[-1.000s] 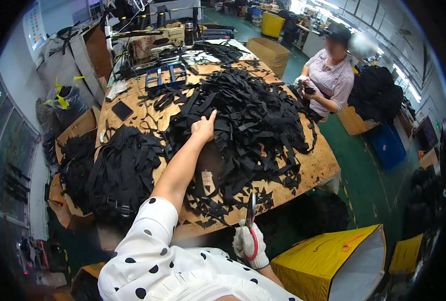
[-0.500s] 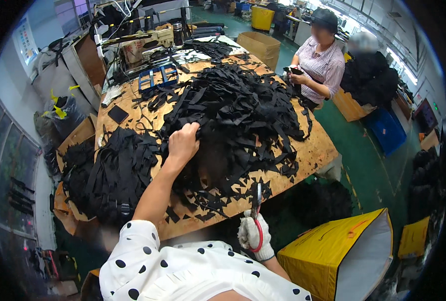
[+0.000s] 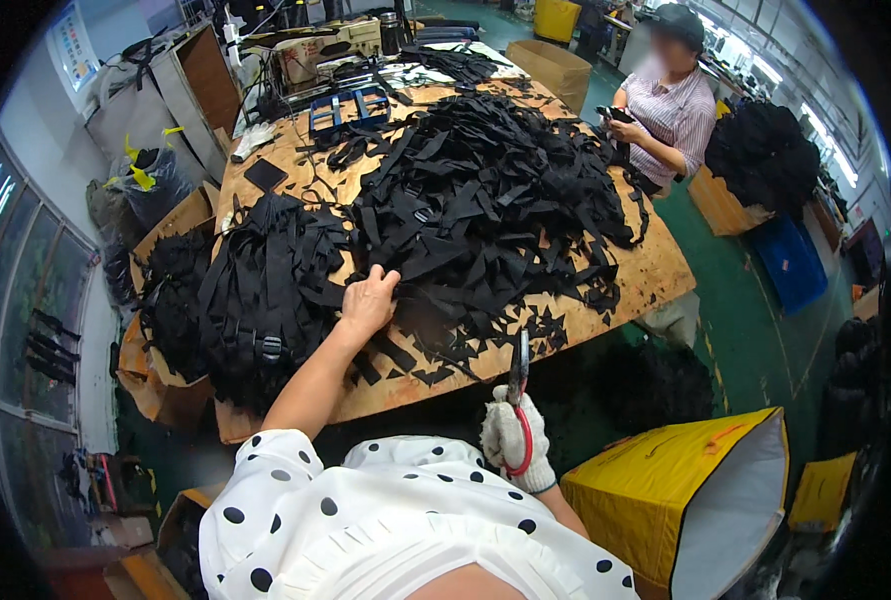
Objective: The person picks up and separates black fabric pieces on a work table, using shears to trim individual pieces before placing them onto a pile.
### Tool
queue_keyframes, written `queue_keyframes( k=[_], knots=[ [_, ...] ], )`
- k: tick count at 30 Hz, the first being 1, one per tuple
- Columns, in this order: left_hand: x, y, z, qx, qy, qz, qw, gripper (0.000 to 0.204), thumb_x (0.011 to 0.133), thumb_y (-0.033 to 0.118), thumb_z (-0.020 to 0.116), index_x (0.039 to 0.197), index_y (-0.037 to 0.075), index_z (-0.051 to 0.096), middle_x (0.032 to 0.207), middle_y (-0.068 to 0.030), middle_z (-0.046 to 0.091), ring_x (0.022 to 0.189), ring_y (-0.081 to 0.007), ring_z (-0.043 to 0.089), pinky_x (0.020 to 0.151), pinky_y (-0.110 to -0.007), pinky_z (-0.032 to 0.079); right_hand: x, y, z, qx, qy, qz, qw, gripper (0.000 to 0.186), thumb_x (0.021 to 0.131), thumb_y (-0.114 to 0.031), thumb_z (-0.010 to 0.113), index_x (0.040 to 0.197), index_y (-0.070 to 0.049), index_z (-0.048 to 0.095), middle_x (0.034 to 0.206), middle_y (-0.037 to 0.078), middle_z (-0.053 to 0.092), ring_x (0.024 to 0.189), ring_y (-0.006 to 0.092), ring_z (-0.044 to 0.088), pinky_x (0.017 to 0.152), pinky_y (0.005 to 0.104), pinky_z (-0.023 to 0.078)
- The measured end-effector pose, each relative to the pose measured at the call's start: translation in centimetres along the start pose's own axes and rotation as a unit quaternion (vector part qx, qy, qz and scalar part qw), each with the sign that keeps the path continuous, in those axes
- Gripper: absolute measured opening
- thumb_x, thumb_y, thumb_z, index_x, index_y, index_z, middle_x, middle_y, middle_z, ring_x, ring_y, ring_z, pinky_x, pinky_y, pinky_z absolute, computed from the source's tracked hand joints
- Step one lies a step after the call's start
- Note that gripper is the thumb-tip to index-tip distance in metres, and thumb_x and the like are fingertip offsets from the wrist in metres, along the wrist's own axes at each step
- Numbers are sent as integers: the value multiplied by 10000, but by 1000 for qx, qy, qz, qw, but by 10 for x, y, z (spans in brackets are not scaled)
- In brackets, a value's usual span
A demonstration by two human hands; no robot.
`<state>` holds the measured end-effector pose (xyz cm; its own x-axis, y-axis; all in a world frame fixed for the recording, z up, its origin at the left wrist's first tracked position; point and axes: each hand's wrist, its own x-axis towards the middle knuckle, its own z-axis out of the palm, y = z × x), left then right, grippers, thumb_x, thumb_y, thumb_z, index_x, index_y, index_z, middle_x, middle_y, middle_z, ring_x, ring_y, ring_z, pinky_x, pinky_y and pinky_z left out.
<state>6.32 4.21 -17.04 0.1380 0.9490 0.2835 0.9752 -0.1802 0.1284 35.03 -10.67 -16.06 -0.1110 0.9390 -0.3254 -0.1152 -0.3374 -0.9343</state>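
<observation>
My bare left hand (image 3: 367, 302) has its fingers curled on a black fabric strap at the near edge of a large heap of black strips (image 3: 480, 190). My right hand (image 3: 513, 445), in a white knit glove, grips red-handled scissors (image 3: 521, 362), blades pointing up beside the table's front edge. A second pile of black straps (image 3: 270, 260), some with buckles, lies left of my left hand. Small black triangular offcuts (image 3: 540, 325) are scattered on the plywood table (image 3: 655, 285).
Across the table's right corner stands a person (image 3: 665, 120) holding something dark. A yellow bin (image 3: 625, 510) is at my lower right. A blue tray (image 3: 347, 110), a phone (image 3: 265, 177) and a sewing machine (image 3: 305, 60) sit toward the back; cardboard boxes (image 3: 545, 70) stand around.
My left hand has moved down from the middle of the heap toward its near edge, its pointing finger now curled onto a strap. My gloved right hand still holds the scissors.
</observation>
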Motion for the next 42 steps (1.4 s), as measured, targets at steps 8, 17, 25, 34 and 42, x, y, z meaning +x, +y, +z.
queue_keyframes(
  k=[8,17,25,34,42],
  knots=[
    [-30,-4,-57,-57,69,-57,994,610,695,66,652,1264,204,482,1212,-89,475,895,-321,608,749,-407,503,-17,-4,-9,85,32,8,996,261,891,-169,526,1121,-52,486,609,9,504,418,89,452,360,235,360],
    [13,75,-74,-62,216,75,972,220,638,40,667,837,83,583,797,-70,587,719,-252,606,618,-346,466,-2,-9,-14,132,-8,31,991,251,887,-138,515,1115,-45,472,614,16,487,425,96,435,387,232,367],
    [53,73,25,47,9,61,997,368,668,215,750,943,67,555,923,-77,539,700,-255,606,601,-344,477,19,-16,-25,159,-22,93,983,253,869,-134,552,1104,-70,484,579,9,458,394,93,415,335,239,329],
    [66,83,41,127,22,82,988,111,696,122,600,773,96,524,765,-88,525,544,-222,589,482,-337,485,54,-15,-46,12,-98,81,992,263,876,-201,560,1095,-69,496,590,-3,496,478,90,495,436,247,405],
    [60,84,9,-3,69,-27,997,192,762,82,625,946,60,573,828,-127,624,744,-313,613,639,-401,470,72,-29,-37,-184,-149,-154,959,352,890,-233,557,1177,-37,499,807,19,576,646,77,537,583,238,451]
  ],
)
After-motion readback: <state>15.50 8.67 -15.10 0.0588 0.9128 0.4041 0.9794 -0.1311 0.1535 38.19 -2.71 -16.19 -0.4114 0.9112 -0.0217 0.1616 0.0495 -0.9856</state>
